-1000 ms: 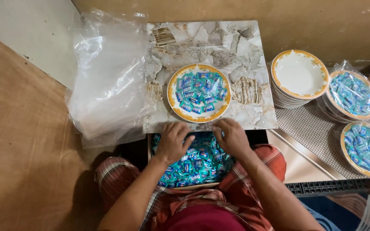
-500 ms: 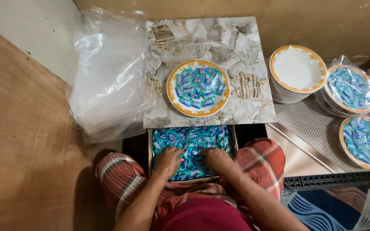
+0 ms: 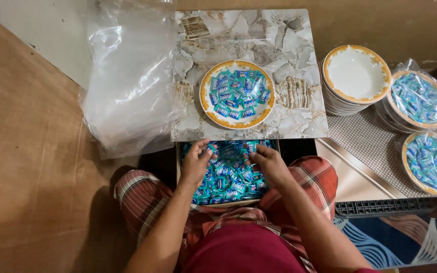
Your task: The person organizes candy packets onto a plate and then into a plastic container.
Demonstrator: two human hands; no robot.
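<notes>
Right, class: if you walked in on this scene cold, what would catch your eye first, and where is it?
The bright blue wrapped sweets: both hands, left hand and right hand, are dug into a box full of them on the person's lap. Just above, a gold-rimmed plate heaped with the same sweets sits on a marble-patterned board. At right is a stack of empty plates; at left, clear plastic bags.
</notes>
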